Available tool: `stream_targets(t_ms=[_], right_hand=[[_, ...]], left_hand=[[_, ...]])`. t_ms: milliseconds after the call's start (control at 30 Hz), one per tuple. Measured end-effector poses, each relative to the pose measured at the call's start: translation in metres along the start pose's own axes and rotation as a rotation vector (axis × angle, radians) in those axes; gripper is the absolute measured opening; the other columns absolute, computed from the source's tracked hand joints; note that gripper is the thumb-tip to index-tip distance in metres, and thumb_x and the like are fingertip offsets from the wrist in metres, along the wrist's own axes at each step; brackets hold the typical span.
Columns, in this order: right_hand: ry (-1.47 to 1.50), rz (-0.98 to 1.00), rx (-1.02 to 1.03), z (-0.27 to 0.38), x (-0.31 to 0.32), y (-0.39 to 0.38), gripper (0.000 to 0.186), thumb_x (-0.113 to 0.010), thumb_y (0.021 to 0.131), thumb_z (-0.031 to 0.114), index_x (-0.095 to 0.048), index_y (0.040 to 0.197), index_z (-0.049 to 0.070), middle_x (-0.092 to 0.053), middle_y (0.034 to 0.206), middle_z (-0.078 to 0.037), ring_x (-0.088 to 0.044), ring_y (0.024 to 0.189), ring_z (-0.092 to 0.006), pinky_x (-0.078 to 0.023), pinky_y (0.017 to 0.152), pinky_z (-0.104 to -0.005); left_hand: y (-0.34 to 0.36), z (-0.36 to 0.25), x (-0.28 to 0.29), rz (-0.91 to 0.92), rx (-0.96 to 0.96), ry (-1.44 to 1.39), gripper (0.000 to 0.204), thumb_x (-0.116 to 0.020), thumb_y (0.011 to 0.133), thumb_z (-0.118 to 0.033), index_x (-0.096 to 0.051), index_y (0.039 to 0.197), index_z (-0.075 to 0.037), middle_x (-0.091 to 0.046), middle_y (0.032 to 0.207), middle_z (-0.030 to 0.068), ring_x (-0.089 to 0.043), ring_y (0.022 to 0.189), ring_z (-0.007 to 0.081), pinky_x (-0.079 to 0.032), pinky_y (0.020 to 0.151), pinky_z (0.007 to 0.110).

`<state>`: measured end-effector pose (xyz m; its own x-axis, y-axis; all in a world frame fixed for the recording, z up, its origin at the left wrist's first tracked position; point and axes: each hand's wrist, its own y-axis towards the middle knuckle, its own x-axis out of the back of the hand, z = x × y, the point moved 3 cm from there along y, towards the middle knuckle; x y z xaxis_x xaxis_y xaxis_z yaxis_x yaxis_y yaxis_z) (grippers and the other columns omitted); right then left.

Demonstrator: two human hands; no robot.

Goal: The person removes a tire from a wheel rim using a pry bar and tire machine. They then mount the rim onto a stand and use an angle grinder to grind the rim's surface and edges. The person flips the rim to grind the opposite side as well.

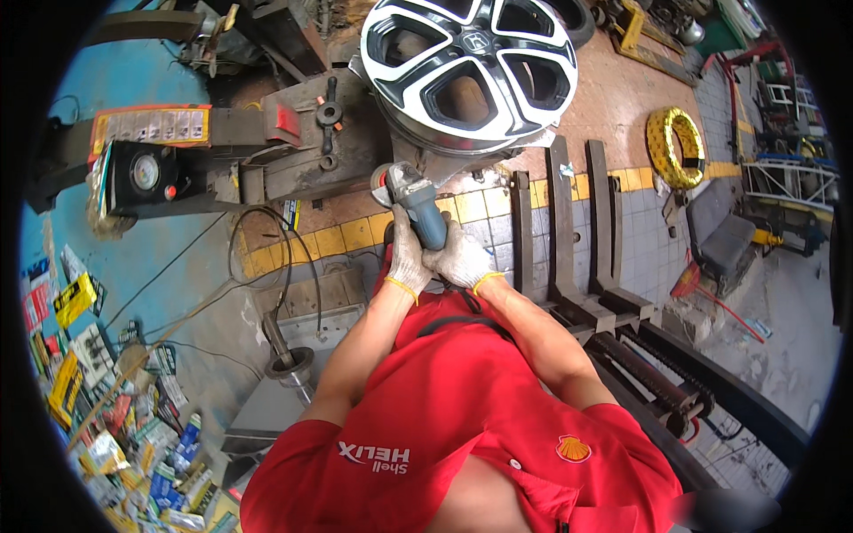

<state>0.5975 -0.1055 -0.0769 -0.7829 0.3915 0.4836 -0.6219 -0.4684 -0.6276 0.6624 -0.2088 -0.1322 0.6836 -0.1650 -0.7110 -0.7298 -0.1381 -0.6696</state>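
Blue and grey, the angle grinder (430, 222) sits in front of your waist, held in both hands, with its metal head (410, 183) pointing away from you and its reddish disc (382, 186) out to the left. Your left grip (408, 258), in a pale knitted glove with a yellow cuff, is closed along the left side of the body; your right grip (465, 256), gloved the same way, is closed around its lower right end, so the two nearly meet at the butt. Some of your fingers are hidden behind the tool.

Just beyond the grinder's head, a black and silver car wheel (475, 43) lies face up, apart from the disc. To your left stands a dark metal machine with a round gauge (145, 172) and a black winged handle (329, 114). Under it, dark cables (235, 249) loop over the floor, and farther to your lower left is a heap of colourful packets (173, 444). On your right, dark steel bars (560, 222) stretch away over pale tiles, with a tyre in yellow wrapping (660, 147) beyond them and a grey seat (724, 238) farther right. You wear a red shirt (498, 382).
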Motion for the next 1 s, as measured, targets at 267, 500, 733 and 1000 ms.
stream_targets(t_ms=[267, 500, 733, 1000], right_hand=[[-0.036, -0.181, -0.038, -0.002, -0.064, 0.051, 0.09, -0.087, 0.086, 0.047, -0.052, 0.157, 0.003, -0.079, 0.118, -0.033, -0.078, 0.108, -0.0524, -0.063, 0.093, -0.0591], [0.059, -0.299, -0.12, 0.007, -0.084, 0.091, 0.079, -0.086, 0.087, 0.047, -0.056, 0.144, 0.002, -0.078, 0.12, -0.031, -0.077, 0.108, -0.0519, -0.062, 0.095, -0.0591], [0.117, -0.353, -0.135, 0.006, -0.079, 0.103, 0.071, -0.09, 0.086, 0.043, -0.06, 0.131, -0.003, -0.078, 0.111, -0.035, -0.077, 0.107, -0.0538, -0.061, 0.094, -0.058], [0.11, -0.277, -0.279, 0.0, -0.061, 0.095, 0.074, -0.089, 0.084, 0.043, -0.059, 0.138, 0.002, -0.078, 0.119, -0.032, -0.077, 0.111, -0.0519, -0.061, 0.099, -0.0586]], left_hand=[[0.045, -0.047, 0.042, -0.163, 0.05, 0.58, 0.058, -0.09, 0.1, -0.041, -0.075, 0.136, 0.002, -0.08, 0.123, 0.0103, -0.077, 0.105, 0.0202, -0.062, 0.093, 0.037], [0.097, -0.08, 0.055, -0.113, 0.155, 0.73, 0.046, -0.09, 0.101, -0.032, -0.072, 0.132, -0.002, -0.079, 0.115, 0.0075, -0.076, 0.097, 0.0193, -0.063, 0.088, 0.038], [0.116, -0.082, 0.053, -0.133, 0.135, 0.831, 0.046, -0.09, 0.1, -0.032, -0.073, 0.129, 0.0, -0.079, 0.112, 0.0094, -0.077, 0.097, 0.0199, -0.063, 0.087, 0.037], [0.113, -0.066, 0.034, -0.144, 0.201, 0.866, 0.043, -0.089, 0.101, -0.032, -0.075, 0.125, 0.001, -0.08, 0.11, 0.0116, -0.077, 0.094, 0.0198, -0.064, 0.085, 0.037]])
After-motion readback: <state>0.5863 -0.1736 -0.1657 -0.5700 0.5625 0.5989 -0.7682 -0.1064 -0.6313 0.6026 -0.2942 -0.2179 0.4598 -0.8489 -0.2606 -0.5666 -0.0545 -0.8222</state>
